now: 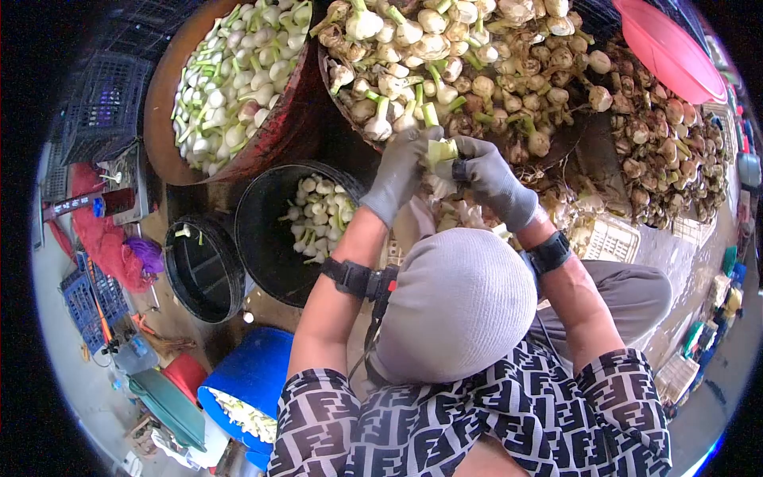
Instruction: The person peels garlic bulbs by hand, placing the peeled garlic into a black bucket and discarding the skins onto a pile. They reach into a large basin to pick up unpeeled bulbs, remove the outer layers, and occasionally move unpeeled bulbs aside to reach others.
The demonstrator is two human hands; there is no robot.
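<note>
Both my hands wear grey gloves and meet in front of me, over the near edge of the big heap of garlic [477,79]. My left hand [401,171] is closed round a garlic bulb with a pale green stem [439,153]. My right hand [493,179] pinches the same garlic from the other side, its fingers curled in. A small dark piece [458,169] shows at the right fingers, too small to name. Loose papery skins [465,215] lie below the hands.
A wide round tub [163,135] at upper left holds white trimmed garlic. Below it stand a black bucket [258,262] with peeled bulbs and a smaller black bucket [205,306]. A blue barrel [258,358] is at lower left. A pink basin [668,56] and more unpeeled garlic [668,159] are at right.
</note>
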